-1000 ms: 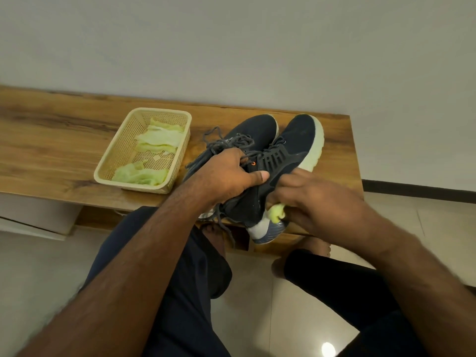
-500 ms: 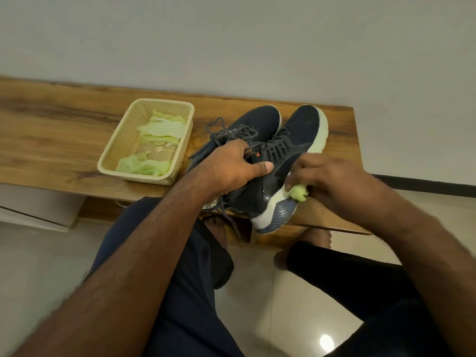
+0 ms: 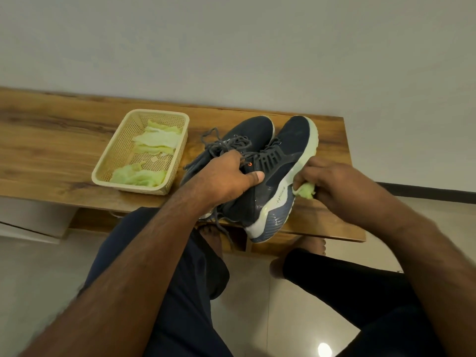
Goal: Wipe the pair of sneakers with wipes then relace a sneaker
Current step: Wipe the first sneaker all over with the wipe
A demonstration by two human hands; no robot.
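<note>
Wooden desk [image 3: 51, 150]: left hand [image 3: 226, 176] grips right sneaker [image 3: 278, 171] at collar; right hand [image 3: 334, 181] pinches green wipe [image 3: 306, 189] against its midsole.

My left hand [image 3: 229, 176] grips the right sneaker [image 3: 273, 176] at its collar, with the fingers curled inside and the thumb flat on the outer side. My right hand [image 3: 332, 181] is just right of this sneaker, its fingers pinching a green wipe [image 3: 305, 189] against the pale midsole. Both forearms reach forward.
</note>
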